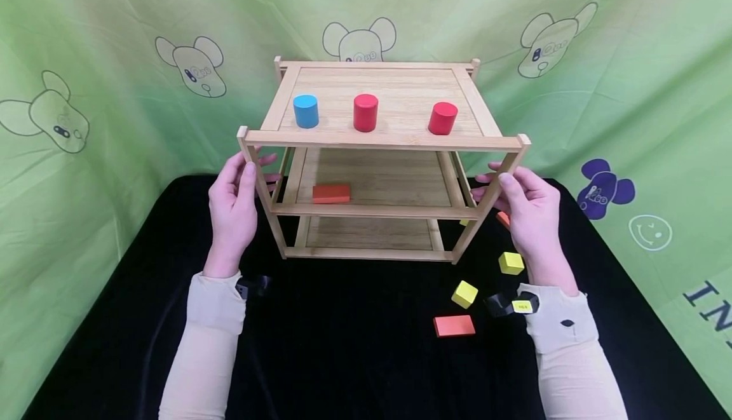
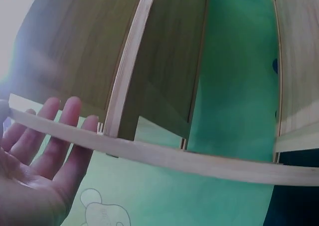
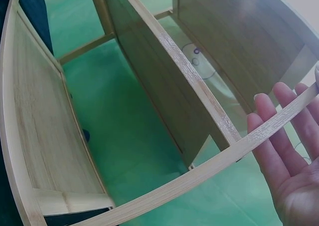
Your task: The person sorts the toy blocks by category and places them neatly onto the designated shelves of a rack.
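Observation:
A three-tier wooden shelf rack stands between both hands. My left hand grips its left front post near the top, thumb in front and fingers behind. On the opposite side my right hand holds the right front post the same way. The wrist views show fingers behind the left post and fingers behind the right one. The top board carries a blue cylinder, a red cylinder and another red cylinder. An orange-red block lies on the middle board.
Right of the rack, on the black cloth, lie a yellow cube, another yellow cube and a flat orange-red block. A further orange-red block is partly hidden beside my right hand. Green printed fabric hangs behind.

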{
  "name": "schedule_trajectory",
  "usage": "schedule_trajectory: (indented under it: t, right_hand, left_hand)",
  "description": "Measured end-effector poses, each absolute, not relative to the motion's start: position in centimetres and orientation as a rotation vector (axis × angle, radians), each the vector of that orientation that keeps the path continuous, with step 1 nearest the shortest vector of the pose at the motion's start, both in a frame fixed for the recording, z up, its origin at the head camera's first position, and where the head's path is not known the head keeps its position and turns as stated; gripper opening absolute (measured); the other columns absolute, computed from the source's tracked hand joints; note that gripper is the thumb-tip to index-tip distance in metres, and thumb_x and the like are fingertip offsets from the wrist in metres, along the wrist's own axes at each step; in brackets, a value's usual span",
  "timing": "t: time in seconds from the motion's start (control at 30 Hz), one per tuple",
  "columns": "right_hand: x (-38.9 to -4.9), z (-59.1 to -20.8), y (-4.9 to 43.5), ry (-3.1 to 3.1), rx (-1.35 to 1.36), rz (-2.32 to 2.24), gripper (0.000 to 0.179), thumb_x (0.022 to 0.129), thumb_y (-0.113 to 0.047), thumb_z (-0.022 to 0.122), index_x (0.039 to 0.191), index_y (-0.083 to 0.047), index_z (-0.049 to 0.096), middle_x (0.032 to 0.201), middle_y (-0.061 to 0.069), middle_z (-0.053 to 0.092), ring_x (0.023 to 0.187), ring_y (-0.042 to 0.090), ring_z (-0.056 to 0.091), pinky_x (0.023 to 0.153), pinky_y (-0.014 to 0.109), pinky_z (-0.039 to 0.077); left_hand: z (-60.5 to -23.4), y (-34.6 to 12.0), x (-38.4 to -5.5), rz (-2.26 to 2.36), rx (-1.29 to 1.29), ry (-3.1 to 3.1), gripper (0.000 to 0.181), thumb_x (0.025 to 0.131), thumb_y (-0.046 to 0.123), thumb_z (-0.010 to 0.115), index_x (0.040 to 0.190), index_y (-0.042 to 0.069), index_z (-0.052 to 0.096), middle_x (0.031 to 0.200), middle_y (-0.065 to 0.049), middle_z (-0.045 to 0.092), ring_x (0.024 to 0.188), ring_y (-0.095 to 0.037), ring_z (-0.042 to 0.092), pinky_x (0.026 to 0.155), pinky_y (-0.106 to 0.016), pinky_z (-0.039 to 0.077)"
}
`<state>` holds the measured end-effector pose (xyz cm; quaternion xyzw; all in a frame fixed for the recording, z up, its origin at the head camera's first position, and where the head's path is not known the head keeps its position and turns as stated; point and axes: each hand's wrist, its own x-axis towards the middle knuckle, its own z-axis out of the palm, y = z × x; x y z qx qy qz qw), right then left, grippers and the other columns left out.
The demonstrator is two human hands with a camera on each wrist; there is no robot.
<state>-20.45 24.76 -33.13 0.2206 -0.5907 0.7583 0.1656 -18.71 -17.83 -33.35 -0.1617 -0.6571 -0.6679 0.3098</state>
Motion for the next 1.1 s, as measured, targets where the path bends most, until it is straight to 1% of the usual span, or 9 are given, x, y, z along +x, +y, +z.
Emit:
schedule_trajectory:
  t: [0.23, 0.5, 0.57, 0.73, 0.87, 0.93, 1.03, 1.1]
  right_hand:
    - [-20.5, -33.2, 24.9, -1.692, 0.617, 2.15, 0.027, 0.105, -0.003, 0.055, 0.122, 0.017, 0.062, 0.099, 0.019, 0.074, 0.081, 0.027, 0.075, 0.078, 0.036, 0.061]
    - [-20.5, -33.2, 25.0, -1.689, 0.616, 2.163, 0.027, 0.104, -0.003, 0.055, 0.123, 0.016, 0.062, 0.099, 0.019, 0.074, 0.081, 0.027, 0.075, 0.079, 0.036, 0.061]
    - [-20.5, -33.1, 24.9, -1.692, 0.615, 2.162, 0.028, 0.104, -0.003, 0.055, 0.123, 0.016, 0.062, 0.099, 0.019, 0.074, 0.082, 0.027, 0.075, 0.079, 0.035, 0.061]
    - [-20.4, -33.0, 24.8, -1.713, 0.598, 2.143, 0.03, 0.104, -0.004, 0.056, 0.124, 0.018, 0.06, 0.1, 0.018, 0.074, 0.085, 0.027, 0.075, 0.08, 0.035, 0.061]
    - [-20.3, -32.8, 24.8, -1.743, 0.58, 2.12, 0.03, 0.104, -0.005, 0.057, 0.125, 0.016, 0.061, 0.103, 0.018, 0.074, 0.09, 0.027, 0.075, 0.083, 0.034, 0.059]
    - [-20.2, -32.7, 24.9, -1.77, 0.564, 2.094, 0.03, 0.104, -0.005, 0.058, 0.127, 0.012, 0.063, 0.106, 0.016, 0.074, 0.094, 0.026, 0.074, 0.085, 0.032, 0.059]
    - [-20.0, -32.6, 25.1, -1.769, 0.554, 2.073, 0.031, 0.103, -0.003, 0.059, 0.131, 0.008, 0.063, 0.112, 0.016, 0.073, 0.101, 0.025, 0.073, 0.088, 0.029, 0.058]
    - [-19.8, -32.5, 25.3, -1.749, 0.554, 2.065, 0.033, 0.102, 0.0, 0.06, 0.134, 0.006, 0.062, 0.117, 0.016, 0.072, 0.104, 0.024, 0.071, 0.089, 0.027, 0.057]
  left_hand:
    - [-33.3, -18.3, -19.1, -1.793, -0.478, -1.737, 0.031, 0.109, 0.014, 0.049, 0.133, -0.001, 0.062, 0.119, -0.023, 0.069, 0.087, -0.038, 0.072, 0.078, -0.035, 0.062]
    - [-33.3, -19.0, -19.3, -1.855, -0.526, -1.75, 0.034, 0.108, 0.013, 0.05, 0.133, -0.008, 0.059, 0.119, -0.022, 0.07, 0.086, -0.037, 0.073, 0.076, -0.034, 0.062]
    - [-33.3, -19.1, -19.2, -1.87, -0.529, -1.753, 0.033, 0.108, 0.013, 0.05, 0.132, -0.008, 0.06, 0.118, -0.022, 0.07, 0.086, -0.035, 0.074, 0.076, -0.033, 0.062]
    - [-33.4, -19.2, -19.3, -1.885, -0.525, -1.757, 0.031, 0.108, 0.014, 0.051, 0.131, -0.004, 0.063, 0.117, -0.02, 0.071, 0.087, -0.035, 0.073, 0.079, -0.036, 0.062]
    - [-33.3, -19.3, -19.3, -1.885, -0.513, -1.759, 0.03, 0.108, 0.015, 0.052, 0.13, -0.002, 0.064, 0.117, -0.019, 0.071, 0.088, -0.037, 0.073, 0.08, -0.039, 0.062]
    - [-33.3, -19.3, -19.3, -1.884, -0.504, -1.763, 0.029, 0.108, 0.015, 0.052, 0.13, 0.0, 0.065, 0.117, -0.019, 0.071, 0.087, -0.036, 0.073, 0.079, -0.039, 0.062]
    - [-33.2, -19.3, -19.2, -1.884, -0.498, -1.769, 0.03, 0.108, 0.015, 0.051, 0.13, -0.001, 0.065, 0.117, -0.019, 0.071, 0.087, -0.036, 0.073, 0.079, -0.04, 0.062]
    - [-33.2, -19.3, -19.2, -1.877, -0.5, -1.777, 0.031, 0.108, 0.015, 0.051, 0.13, -0.004, 0.063, 0.117, -0.02, 0.071, 0.087, -0.036, 0.073, 0.078, -0.04, 0.062]
